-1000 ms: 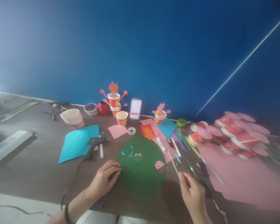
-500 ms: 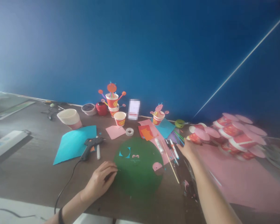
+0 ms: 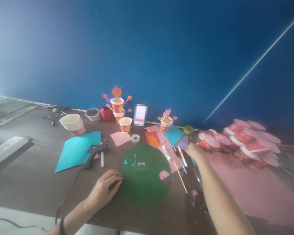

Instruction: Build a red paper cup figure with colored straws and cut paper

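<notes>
My left hand (image 3: 108, 185) rests at the left edge of a round green mat (image 3: 144, 186). Its fingers are curled together, and a tiny tip shows at them that is too small to name. My right hand (image 3: 194, 152) reaches to the far right, beside purple paper (image 3: 182, 143). Its fingers are closed, and the ends of thin coloured strips (image 3: 193, 162) stick out below it. On the mat lie a blue paper offcut (image 3: 126, 161), two small pink ear-like pieces (image 3: 141, 164) and a pink cut-out (image 3: 164, 175).
A black glue gun (image 3: 93, 155) lies on blue paper (image 3: 74, 150) at left. Paper cups (image 3: 125, 124) and a cup with a pink figure (image 3: 166, 124) stand at the back. Markers (image 3: 182, 156) and a wooden stick (image 3: 178, 171) lie right of the mat. Decorated red cups (image 3: 250, 143) crowd the right.
My right hand has drawn slightly back and left, and the coloured strips that lay on the purple paper have come away with it. My left hand has stayed in place.
</notes>
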Available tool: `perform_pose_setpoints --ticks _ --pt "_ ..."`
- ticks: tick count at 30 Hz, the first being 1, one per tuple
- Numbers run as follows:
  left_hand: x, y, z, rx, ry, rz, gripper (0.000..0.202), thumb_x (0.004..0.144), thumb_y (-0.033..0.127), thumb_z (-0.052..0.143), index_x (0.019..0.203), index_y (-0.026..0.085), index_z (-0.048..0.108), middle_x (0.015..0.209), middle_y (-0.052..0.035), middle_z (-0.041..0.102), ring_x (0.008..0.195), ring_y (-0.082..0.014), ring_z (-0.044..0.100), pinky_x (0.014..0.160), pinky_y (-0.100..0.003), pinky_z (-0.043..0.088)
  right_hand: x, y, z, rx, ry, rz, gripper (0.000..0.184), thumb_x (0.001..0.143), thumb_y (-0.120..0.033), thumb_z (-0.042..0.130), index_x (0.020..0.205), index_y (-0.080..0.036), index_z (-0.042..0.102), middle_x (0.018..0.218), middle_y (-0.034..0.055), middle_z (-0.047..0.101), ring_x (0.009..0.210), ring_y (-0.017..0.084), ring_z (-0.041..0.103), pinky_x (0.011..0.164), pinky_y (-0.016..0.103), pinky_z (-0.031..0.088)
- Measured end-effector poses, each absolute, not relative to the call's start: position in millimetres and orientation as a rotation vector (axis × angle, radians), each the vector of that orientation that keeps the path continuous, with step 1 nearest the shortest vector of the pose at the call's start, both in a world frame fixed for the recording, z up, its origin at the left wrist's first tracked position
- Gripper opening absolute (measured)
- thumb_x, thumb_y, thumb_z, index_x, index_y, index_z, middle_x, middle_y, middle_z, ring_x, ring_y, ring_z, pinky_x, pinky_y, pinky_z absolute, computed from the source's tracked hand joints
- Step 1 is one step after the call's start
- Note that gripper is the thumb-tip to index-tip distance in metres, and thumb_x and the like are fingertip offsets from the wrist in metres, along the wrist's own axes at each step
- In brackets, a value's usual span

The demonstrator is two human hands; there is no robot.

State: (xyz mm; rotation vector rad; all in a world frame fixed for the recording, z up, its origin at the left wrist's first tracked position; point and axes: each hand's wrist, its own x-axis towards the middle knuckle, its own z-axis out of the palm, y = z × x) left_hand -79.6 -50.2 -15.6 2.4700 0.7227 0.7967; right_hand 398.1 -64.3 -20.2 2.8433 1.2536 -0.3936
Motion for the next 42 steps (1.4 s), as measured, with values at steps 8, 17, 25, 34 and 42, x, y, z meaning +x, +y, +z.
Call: perform_pose_setpoints --ticks 8,17,25,34,42 --pt "-79 -50 -15 2.464 0.706 0.775 0.015 0.085 0.01 0.049 0.092 0.018 0.059 0.088 -0.0063 0.061 0.085 -0.0152 0.058 0.075 -0.027 0.049 400 -109 -9 3.127 1.371 -0.728 0.026 0.089 -0.035 0.053 0.104 -0.015 0.059 0.099 0.0041 0.062 0.082 0.016 0.061 0.071 0.033 0.051" --pt "-79 -50 -17 2.464 0.716 0.796 0.015 0.084 0.009 0.05 0.092 0.018 0.059 0.089 -0.0056 0.061 0.085 -0.0147 0.058 0.075 -0.026 0.049 385 -141 -10 3.417 1.485 -1.382 0.039 0.071 -0.053 0.057 0.083 -0.016 0.06 0.057 -0.0052 0.051 0.037 0.005 0.034 0.035 0.019 0.023" --pt "-78 -48 -15 2.455 0.727 0.819 0.014 0.084 0.012 0.05 0.09 0.018 0.061 0.087 -0.0056 0.063 0.083 -0.0145 0.06 0.073 -0.025 0.05 390 -139 -16 3.516 1.349 -1.589 0.033 0.064 -0.046 0.064 0.077 -0.016 0.058 0.06 -0.0036 0.055 0.037 0.004 0.038 0.033 0.017 0.024" --pt "-78 -49 -14 2.466 0.725 0.818 0.014 0.084 0.013 0.05 0.09 0.018 0.061 0.087 -0.0062 0.064 0.082 -0.0148 0.061 0.072 -0.025 0.051 390 -140 -14 3.548 1.371 -1.492 0.039 0.073 -0.045 0.057 0.093 -0.012 0.063 0.069 0.0016 0.061 0.035 0.004 0.039 0.03 0.018 0.026" --pt "-77 -48 -15 2.473 0.722 0.821 0.014 0.084 0.013 0.05 0.09 0.018 0.061 0.086 -0.006 0.063 0.082 -0.0146 0.061 0.073 -0.025 0.051 398 -133 -19 3.384 1.374 -1.058 0.028 0.089 -0.034 0.053 0.109 -0.015 0.056 0.1 0.0047 0.062 0.078 0.015 0.062 0.066 0.031 0.053"
